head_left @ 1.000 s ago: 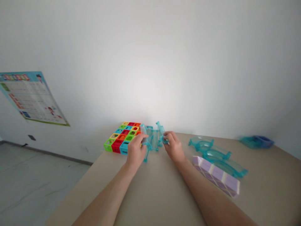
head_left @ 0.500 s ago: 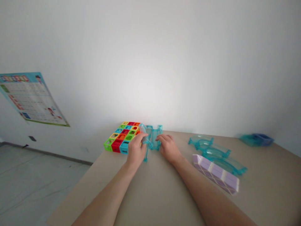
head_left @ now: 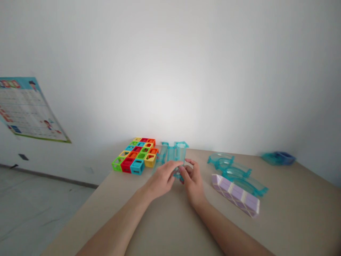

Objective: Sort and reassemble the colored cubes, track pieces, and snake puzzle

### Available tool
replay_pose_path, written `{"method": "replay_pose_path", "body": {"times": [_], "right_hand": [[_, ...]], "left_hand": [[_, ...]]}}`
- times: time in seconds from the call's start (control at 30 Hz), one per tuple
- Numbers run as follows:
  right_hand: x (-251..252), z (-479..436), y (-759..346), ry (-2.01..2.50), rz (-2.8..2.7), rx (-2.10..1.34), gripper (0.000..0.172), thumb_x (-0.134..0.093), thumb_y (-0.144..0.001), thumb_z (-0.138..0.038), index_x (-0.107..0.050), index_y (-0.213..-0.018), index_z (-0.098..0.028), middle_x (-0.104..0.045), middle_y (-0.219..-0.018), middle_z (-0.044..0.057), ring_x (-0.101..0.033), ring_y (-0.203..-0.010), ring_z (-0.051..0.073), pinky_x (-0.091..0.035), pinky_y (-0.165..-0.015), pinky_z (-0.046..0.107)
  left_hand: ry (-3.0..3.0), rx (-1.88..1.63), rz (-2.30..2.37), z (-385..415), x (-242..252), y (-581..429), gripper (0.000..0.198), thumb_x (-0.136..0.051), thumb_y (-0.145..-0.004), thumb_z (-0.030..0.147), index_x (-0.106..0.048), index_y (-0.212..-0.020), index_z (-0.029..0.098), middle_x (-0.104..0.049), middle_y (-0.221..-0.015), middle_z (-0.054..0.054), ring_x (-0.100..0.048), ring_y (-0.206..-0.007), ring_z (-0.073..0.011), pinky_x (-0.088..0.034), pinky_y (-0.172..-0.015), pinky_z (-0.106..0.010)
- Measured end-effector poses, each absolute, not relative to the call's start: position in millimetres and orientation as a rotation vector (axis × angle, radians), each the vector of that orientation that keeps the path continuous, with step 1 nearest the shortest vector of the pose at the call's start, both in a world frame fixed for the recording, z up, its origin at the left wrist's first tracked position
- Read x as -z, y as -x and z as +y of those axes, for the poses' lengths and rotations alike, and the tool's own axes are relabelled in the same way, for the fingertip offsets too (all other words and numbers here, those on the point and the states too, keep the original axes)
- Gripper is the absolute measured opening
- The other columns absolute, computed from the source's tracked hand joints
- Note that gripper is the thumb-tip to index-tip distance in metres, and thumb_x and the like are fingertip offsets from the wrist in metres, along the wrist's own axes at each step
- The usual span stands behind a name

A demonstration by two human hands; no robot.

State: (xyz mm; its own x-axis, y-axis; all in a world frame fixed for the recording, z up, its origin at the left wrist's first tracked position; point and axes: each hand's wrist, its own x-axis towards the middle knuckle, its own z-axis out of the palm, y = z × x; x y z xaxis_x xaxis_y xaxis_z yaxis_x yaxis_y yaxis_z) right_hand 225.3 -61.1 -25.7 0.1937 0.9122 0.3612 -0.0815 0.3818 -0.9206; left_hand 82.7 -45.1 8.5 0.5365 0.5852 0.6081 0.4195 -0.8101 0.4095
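Note:
My left hand [head_left: 163, 178] and my right hand [head_left: 194, 184] meet over the middle of the table, fingers curled in. Between them is a clear teal track piece [head_left: 181, 152], its lower end gripped by both hands and partly covered by the fingers. Behind my fingers lie more straight teal track pieces [head_left: 171, 153], side by side near the wall. To the left, hollow coloured cube blocks [head_left: 137, 166] stand in tight rows, with a yellow one [head_left: 150, 160] closest to my left hand.
Curved clear teal track pieces [head_left: 237, 173] lie in a staggered row on the right. A purple and white box-like strip [head_left: 236, 195] sits in front of them. Blue and teal pieces [head_left: 285, 158] rest at the far right. The wall [head_left: 170, 71] bounds the table's back.
My left hand has moved right and toward me, and my right hand has turned inward to meet it. The teal track piece has shifted right, between both hands. The view has turned slightly right.

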Motion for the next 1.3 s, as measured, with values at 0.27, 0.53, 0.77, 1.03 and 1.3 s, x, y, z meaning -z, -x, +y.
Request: {"method": "replay_pose_path", "body": {"times": [0.27, 0.53, 0.77, 1.03, 1.3], "right_hand": [[36, -28, -260, 1.39, -1.045, -0.533, 0.035, -0.047, -0.083, -0.039, -0.053, -0.111, -0.018, -0.062, -0.073, 0.001, -0.058, -0.046, 0.014, -0.043, -0.041, 0.024], [27, -29, -261, 1.619, -1.256, -0.508, 0.038, -0.05, -0.083, -0.032, -0.06, -0.114, -0.014, -0.071, -0.087, 0.009, -0.063, -0.048, 0.015, -0.051, -0.053, 0.03], [7, -70, -263, 1.622, -1.753, 0.047, 0.037, -0.045, -0.091, -0.032, -0.057, -0.122, -0.014, -0.049, -0.136, 0.018, -0.062, -0.103, 0.029, -0.049, -0.087, 0.042], [-1, -94, -364, 1.94, -1.716, 0.634, 0.032, -0.054, -0.087, -0.033, -0.064, -0.112, -0.016, -0.06, -0.119, 0.017, -0.057, -0.105, 0.036, -0.048, -0.086, 0.051], [2, -83, -430, 1.935, -1.745, 0.303, 0.034, -0.049, -0.084, -0.022, -0.066, -0.113, -0.017, -0.067, -0.116, 0.012, -0.062, -0.108, 0.029, -0.047, -0.095, 0.044]], "left_hand": [[-2.336, -1.213, 1.782, -32, -11, -71, 0.028, -0.046, -0.081, 0.007, -0.062, -0.1, 0.018, -0.062, -0.1, -0.009, -0.061, -0.097, -0.0212, -0.049, -0.089, -0.033], [-2.413, -0.953, 1.743, -28, 2, -75, 0.017, -0.051, -0.083, 0.015, -0.066, -0.088, 0.017, -0.062, -0.092, -0.009, -0.061, -0.096, -0.0223, -0.048, -0.087, -0.033], [-2.426, -1.088, 1.61, -17, 8, -67, 0.015, -0.052, -0.083, 0.013, -0.066, -0.086, 0.018, -0.062, -0.09, -0.007, -0.063, -0.092, -0.021, -0.049, -0.087, -0.034], [-2.483, -1.121, 1.432, -4, 20, -62, 0.047, -0.043, -0.065, -0.014, -0.067, -0.093, 0.016, -0.061, -0.098, -0.008, -0.062, -0.096, -0.0193, -0.05, -0.089, -0.032], [-2.513, -1.184, 1.381, 5, 24, -62, 0.057, -0.039, -0.06, -0.016, -0.067, -0.096, 0.018, -0.061, -0.099, -0.007, -0.062, -0.096, -0.0198, -0.05, -0.088, -0.033]]}}
